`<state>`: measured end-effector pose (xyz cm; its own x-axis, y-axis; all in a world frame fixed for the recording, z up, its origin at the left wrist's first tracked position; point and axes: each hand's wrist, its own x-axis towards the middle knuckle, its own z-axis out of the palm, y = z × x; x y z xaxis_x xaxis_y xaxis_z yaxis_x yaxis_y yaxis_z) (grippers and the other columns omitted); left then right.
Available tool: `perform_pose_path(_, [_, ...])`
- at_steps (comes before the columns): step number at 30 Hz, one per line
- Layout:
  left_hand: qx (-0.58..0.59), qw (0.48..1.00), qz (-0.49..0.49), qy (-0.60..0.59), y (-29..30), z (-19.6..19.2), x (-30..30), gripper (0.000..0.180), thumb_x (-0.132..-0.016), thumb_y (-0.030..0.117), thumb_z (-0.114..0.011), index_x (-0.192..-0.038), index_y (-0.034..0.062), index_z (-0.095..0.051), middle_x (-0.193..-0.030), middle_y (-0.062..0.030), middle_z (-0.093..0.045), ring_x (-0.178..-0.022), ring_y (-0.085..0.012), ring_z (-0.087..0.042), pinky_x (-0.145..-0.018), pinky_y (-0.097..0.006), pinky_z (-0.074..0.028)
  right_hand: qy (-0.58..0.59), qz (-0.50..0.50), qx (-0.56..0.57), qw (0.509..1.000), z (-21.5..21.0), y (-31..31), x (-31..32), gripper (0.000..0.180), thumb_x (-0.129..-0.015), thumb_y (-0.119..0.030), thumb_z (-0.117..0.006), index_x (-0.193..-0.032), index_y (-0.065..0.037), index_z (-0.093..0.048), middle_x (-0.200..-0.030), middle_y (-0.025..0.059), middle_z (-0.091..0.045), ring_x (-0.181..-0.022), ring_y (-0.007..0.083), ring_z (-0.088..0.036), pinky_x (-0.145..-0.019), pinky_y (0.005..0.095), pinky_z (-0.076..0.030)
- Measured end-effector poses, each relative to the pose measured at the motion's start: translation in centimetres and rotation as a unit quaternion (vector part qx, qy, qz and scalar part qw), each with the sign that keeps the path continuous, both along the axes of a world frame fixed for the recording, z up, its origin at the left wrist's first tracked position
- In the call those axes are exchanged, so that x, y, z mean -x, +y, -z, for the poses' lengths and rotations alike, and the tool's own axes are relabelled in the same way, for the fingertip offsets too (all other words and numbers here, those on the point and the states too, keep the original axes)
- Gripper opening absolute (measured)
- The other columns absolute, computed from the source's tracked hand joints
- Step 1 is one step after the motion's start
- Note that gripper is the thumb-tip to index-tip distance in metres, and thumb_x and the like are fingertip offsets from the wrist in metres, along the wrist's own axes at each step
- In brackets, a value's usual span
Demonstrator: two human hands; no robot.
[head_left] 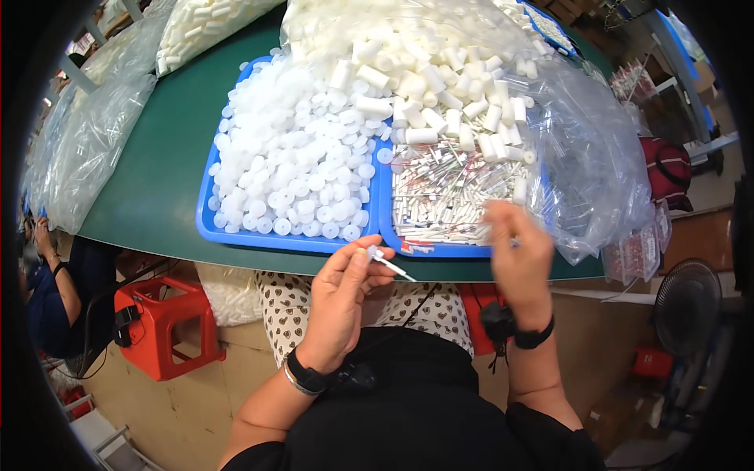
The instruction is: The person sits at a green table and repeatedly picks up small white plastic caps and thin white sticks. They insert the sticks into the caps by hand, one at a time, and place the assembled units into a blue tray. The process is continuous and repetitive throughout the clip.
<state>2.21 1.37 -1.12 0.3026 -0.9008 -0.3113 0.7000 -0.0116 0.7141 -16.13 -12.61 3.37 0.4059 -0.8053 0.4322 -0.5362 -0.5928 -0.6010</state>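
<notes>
Just off the table's front edge, my left hand (336, 297) pinches a thin white stick (396, 268) with a small translucent disc (375, 253) at its upper end. My right hand (525, 257) is over the front right corner of the right blue tray (448, 251), its fingers smeared by motion; whether it holds anything is unclear. Many thin white sticks (440, 208) lie in that tray, some with reddish wires or strips among them. White foam-like cylinders (424, 86) heap over its back. The left blue tray (206, 218) is full of translucent discs (294, 169).
A clear plastic bag (585, 157) lies right of the trays on the green table (133, 206). Another bag (102, 149) hangs at the left edge. Below are a red stool (169, 330) and a black fan (688, 300). Another person's arm (64, 279) shows far left.
</notes>
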Motion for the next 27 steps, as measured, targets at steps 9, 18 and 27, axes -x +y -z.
perform_pose_path(9, [-0.001,0.999,0.018,0.033,-0.3,0.1,0.1,0.033,-0.103,0.024,-0.052,-0.123,-0.0024,-0.058,-0.106,-0.0104,-0.066,-0.086,-0.0114,-0.063,-0.081,-0.027,-0.052,0.206,-0.020,0.168,0.964,-0.6,-5.5,0.7,0.020,-0.086,-0.001,-0.060,-0.106,-0.002,-0.063,-0.104,0.0131,-0.064,-0.085,0.0333,-0.065,-0.072,0.0431,-0.051])
perform_pose_path(18, [-0.016,0.999,0.008,0.034,0.3,0.2,-0.5,0.033,-0.103,0.023,-0.053,-0.123,-0.0019,-0.058,-0.104,-0.0098,-0.067,-0.086,-0.0110,-0.063,-0.081,-0.026,-0.052,0.375,0.129,0.062,0.916,-0.3,-5.1,2.0,0.015,-0.087,-0.011,-0.062,-0.096,0.000,-0.057,-0.096,0.0219,-0.064,-0.082,0.0362,-0.066,-0.065,0.0458,-0.051])
perform_pose_path(27, [0.002,0.999,0.036,0.015,0.2,-0.2,-0.4,0.037,-0.103,0.028,-0.052,-0.125,-0.0014,-0.054,-0.110,-0.0126,-0.066,-0.090,-0.0154,-0.065,-0.084,-0.030,-0.053,0.172,0.127,0.051,0.976,-0.8,-4.4,2.2,0.028,-0.090,-0.007,-0.061,-0.116,0.003,-0.058,-0.098,0.0203,-0.063,-0.077,0.0310,-0.066,-0.067,0.0394,-0.052])
